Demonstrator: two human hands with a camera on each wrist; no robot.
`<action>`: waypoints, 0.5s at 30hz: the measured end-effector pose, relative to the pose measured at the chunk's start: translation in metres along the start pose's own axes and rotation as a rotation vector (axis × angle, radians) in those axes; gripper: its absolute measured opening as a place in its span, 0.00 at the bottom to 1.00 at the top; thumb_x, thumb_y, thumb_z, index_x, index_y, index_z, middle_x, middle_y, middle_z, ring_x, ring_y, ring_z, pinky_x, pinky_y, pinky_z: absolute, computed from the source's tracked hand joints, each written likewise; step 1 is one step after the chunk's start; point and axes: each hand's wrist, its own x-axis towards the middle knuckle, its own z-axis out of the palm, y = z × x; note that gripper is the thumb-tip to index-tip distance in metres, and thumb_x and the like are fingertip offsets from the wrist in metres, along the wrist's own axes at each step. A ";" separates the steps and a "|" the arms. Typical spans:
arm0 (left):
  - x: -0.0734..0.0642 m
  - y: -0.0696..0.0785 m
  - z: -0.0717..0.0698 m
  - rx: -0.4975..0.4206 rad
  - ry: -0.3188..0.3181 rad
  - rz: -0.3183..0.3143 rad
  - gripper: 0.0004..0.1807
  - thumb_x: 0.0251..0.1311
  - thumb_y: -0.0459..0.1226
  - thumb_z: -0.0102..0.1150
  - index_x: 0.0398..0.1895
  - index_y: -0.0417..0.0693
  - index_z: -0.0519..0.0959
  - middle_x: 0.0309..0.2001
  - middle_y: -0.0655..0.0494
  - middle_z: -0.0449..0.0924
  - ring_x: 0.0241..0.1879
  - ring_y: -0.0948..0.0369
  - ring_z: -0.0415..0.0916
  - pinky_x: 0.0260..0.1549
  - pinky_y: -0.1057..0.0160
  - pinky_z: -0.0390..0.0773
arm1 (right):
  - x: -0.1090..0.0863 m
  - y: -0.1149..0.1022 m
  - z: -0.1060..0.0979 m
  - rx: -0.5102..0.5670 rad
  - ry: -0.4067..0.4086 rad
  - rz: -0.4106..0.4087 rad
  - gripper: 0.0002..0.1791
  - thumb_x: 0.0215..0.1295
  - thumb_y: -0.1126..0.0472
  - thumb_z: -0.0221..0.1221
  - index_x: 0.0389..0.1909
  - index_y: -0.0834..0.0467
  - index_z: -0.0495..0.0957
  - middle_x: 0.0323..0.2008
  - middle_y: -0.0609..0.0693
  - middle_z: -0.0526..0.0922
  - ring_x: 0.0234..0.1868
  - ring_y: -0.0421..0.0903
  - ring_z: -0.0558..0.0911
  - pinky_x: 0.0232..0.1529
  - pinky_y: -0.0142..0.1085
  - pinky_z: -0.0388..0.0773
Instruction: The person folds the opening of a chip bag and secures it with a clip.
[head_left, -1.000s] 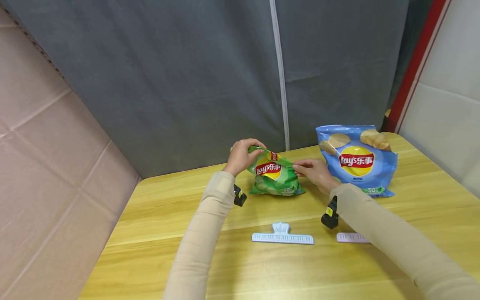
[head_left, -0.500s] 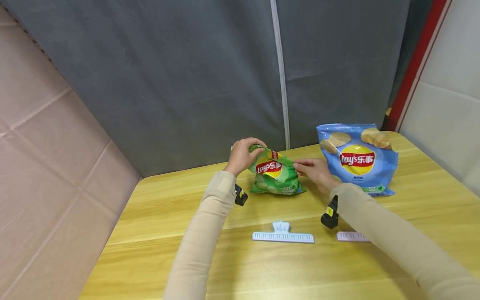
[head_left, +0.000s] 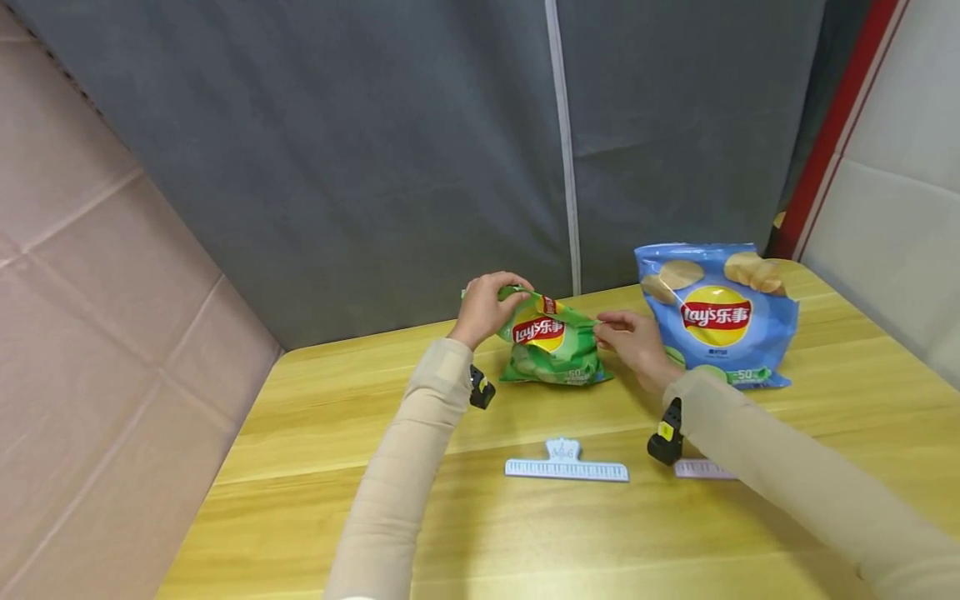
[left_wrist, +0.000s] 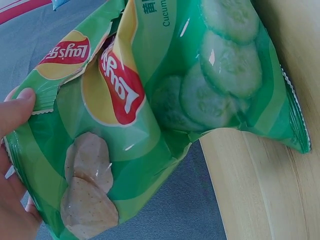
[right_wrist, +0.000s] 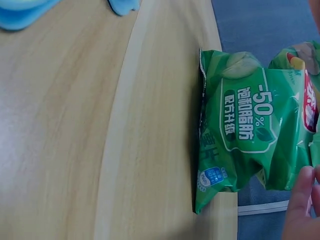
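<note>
A green bag of potato chips [head_left: 558, 358] stands on the table with its upper part bent over. Its left top is gripped by my left hand [head_left: 483, 310], thumb in front and fingers behind. In the left wrist view the green bag [left_wrist: 215, 75] shows cucumber slices, a ragged torn edge near the logo, and my left hand [left_wrist: 17, 200] at its side. At the bag's right upper edge my right hand [head_left: 633, 342] pinches the film between thumb and fingers. The right wrist view catches only fingers of the right hand [right_wrist: 300, 205] beside the bag's lower front [right_wrist: 245, 115].
A larger blue bag of chips [head_left: 716, 350] stands right of my right hand. A light blue bag clip [head_left: 566, 470] lies in front of the green bag. A pinkish clip [head_left: 702, 469] is partly covered by my right forearm. Grey curtain [head_left: 375, 167] hangs behind the table [head_left: 337, 417].
My right hand has shifted slightly right and up at the bag's edge. The left hand keeps its grip, and the bags and clips stay in place.
</note>
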 end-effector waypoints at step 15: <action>0.001 0.001 0.000 -0.016 -0.018 -0.021 0.07 0.56 0.39 0.57 0.37 0.51 0.81 0.43 0.58 0.79 0.44 0.61 0.73 0.58 0.53 0.52 | -0.034 -0.016 -0.004 -0.196 -0.062 -0.064 0.20 0.61 0.62 0.53 0.52 0.68 0.68 0.44 0.60 0.72 0.40 0.45 0.72 0.41 0.31 0.73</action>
